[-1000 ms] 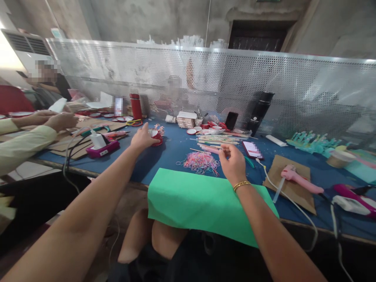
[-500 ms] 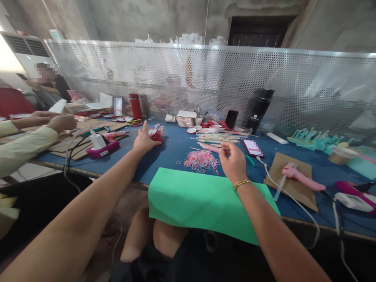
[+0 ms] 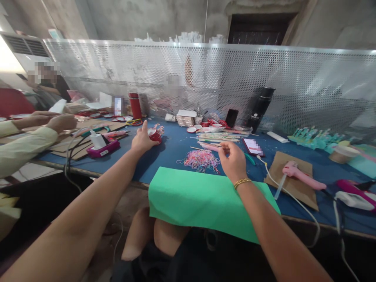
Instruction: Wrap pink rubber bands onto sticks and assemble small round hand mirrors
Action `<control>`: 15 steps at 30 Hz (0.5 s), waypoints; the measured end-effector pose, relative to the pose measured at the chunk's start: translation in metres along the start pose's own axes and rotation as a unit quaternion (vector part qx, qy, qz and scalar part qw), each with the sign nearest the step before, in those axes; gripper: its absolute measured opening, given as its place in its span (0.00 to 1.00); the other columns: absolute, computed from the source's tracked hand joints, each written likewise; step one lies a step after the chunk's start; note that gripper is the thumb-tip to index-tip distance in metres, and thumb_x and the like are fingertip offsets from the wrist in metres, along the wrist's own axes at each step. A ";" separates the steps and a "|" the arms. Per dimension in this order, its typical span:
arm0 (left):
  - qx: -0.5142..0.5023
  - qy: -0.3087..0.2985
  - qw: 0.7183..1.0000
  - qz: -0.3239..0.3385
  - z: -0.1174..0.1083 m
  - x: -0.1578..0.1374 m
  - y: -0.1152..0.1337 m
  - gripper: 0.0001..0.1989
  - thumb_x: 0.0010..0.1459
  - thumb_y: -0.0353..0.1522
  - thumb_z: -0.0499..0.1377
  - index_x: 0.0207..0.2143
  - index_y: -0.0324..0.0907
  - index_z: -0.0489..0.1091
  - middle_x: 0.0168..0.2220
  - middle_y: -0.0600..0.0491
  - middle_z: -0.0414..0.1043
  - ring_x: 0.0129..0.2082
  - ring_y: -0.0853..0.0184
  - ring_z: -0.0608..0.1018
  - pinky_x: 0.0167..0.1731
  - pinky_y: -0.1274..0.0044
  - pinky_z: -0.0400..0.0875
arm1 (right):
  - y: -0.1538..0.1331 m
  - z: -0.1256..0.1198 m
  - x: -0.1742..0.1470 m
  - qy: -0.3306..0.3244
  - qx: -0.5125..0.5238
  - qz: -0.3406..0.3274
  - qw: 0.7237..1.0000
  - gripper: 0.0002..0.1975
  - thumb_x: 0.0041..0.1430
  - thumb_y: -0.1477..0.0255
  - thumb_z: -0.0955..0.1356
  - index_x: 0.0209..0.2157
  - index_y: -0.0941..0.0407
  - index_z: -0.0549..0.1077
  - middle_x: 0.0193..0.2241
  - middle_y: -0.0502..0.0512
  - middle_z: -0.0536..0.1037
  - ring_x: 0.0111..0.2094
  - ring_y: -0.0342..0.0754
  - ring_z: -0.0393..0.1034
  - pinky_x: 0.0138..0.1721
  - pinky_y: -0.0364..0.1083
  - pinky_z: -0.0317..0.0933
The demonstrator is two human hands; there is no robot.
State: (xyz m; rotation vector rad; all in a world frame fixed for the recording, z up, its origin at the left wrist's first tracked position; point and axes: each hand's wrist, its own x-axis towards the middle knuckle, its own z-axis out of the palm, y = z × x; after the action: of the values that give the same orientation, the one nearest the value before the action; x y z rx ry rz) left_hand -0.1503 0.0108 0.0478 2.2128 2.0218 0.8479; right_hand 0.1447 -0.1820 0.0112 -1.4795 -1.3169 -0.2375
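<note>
My left hand (image 3: 142, 139) reaches out over the blue table, index finger raised and thumb spread to the right. Between them, at the thumb, is a small stack of round red pieces with a white top (image 3: 154, 135); whether the thumb presses on it I cannot tell. Small pinkish pieces (image 3: 160, 127) lie just behind. My right hand (image 3: 233, 158), with a gold bracelet at the wrist, has its fingers curled together beside a pink stick-like piece (image 3: 210, 147). What the fingertips hold is hidden. A tangled heap of pastel elastic loops (image 3: 201, 160) lies to its left.
A green sheet (image 3: 202, 199) hangs over the front table edge. Thin sticks (image 3: 219, 137), a phone (image 3: 253, 147) and a black bottle (image 3: 261, 107) stand or lie behind. A pink glue gun (image 3: 302, 176) rests on cardboard at right. A co-worker's hands (image 3: 60, 123) are at left.
My left hand has shifted slightly left and down. The red stack beside it now shows more of its white top. My right hand has stayed in place.
</note>
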 end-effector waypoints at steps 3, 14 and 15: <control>0.014 0.000 1.000 0.000 0.000 -0.001 0.000 0.61 0.41 0.45 0.68 0.70 0.47 0.36 0.63 0.37 0.57 0.57 0.44 0.70 0.52 0.61 0.69 | -0.001 0.000 0.000 0.000 -0.002 -0.001 1.000 0.09 0.57 0.70 0.63 0.38 0.56 0.73 0.32 0.56 0.78 0.30 0.48 0.71 0.41 0.49 0.66; 0.021 0.008 1.000 -0.002 0.001 -0.004 0.000 0.60 0.41 0.48 0.68 0.70 0.46 0.38 0.62 0.36 0.59 0.57 0.45 0.71 0.52 0.61 0.68 | -0.002 -0.002 0.000 -0.009 -0.007 0.001 1.000 0.10 0.57 0.70 0.63 0.38 0.56 0.73 0.32 0.55 0.78 0.31 0.48 0.71 0.40 0.48 0.65; 0.015 0.010 1.000 -0.002 0.001 -0.004 0.000 0.61 0.40 0.48 0.68 0.70 0.46 0.38 0.62 0.36 0.59 0.57 0.44 0.70 0.52 0.61 0.68 | -0.002 -0.002 0.000 -0.008 -0.008 0.000 1.000 0.10 0.57 0.70 0.63 0.38 0.56 0.73 0.32 0.56 0.78 0.31 0.48 0.71 0.40 0.48 0.65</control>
State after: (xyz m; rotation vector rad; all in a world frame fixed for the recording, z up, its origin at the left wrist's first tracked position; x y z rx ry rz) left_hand -0.1500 0.0076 0.0451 2.2247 2.0610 0.8488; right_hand 0.1439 -0.1837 0.0129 -1.4980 -1.3305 -0.2367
